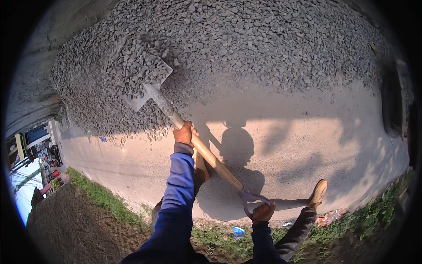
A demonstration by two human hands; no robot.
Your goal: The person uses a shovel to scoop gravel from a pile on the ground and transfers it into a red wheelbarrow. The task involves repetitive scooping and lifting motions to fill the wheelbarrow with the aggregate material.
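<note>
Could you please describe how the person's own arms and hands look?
The left hand and right hand are bare, without gloves. The left sleeve is long, blue and wrinkled, with a darker cuff; the right sleeve looks dark blue.

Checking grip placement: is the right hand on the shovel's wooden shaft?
No, the right hand grips the grey D-handle, while the left hand holds the wooden shaft.

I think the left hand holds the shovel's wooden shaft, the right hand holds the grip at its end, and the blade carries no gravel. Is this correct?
Not quite: the head view shows gravel heaped on the blade. The left hand does hold the wooden shaft, and the right hand the grip.
</note>
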